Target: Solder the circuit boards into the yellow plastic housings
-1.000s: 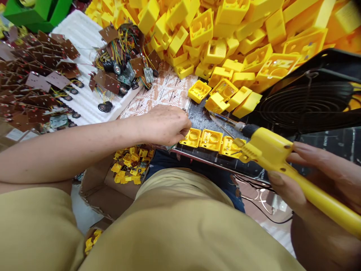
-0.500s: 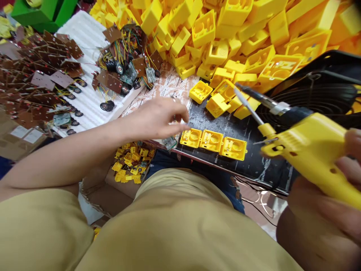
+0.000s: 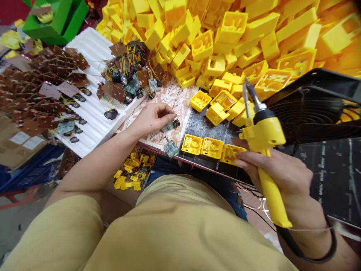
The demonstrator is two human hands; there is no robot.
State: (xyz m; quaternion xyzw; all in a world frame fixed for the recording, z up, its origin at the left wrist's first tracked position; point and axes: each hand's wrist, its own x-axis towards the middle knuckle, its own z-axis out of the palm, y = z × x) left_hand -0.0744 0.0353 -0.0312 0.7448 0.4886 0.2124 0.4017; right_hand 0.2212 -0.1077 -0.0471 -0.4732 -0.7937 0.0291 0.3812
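My left hand [image 3: 153, 118] is closed, thumb and fingertips pinched at a small green circuit board [image 3: 168, 127] with a black round speaker [image 3: 176, 123] beside it. The hand partly hides this board. A second circuit board [image 3: 170, 148] lies just below, near the table edge. My right hand [image 3: 282, 173] wraps around a yellow soldering gun [image 3: 265, 139], its tip pointing up and away. Fingertips of that hand also reach the rightmost of three small open yellow cases [image 3: 212, 147], which stand in a row on the black mat.
Yellow plastic cases [image 3: 203, 45] are heaped across the back. A white foam sheet [image 3: 93, 49] bears brown circuit boards [image 3: 45, 82] and wired speakers at left. A black fan [image 3: 310, 109] stands at right. Below the table edge, a box holds small yellow parts [image 3: 134, 169].
My right hand has swung inward with the soldering gun, now tilted upright, and reached the rightmost case. My left hand has drawn back left, pinching at the board with the speaker.
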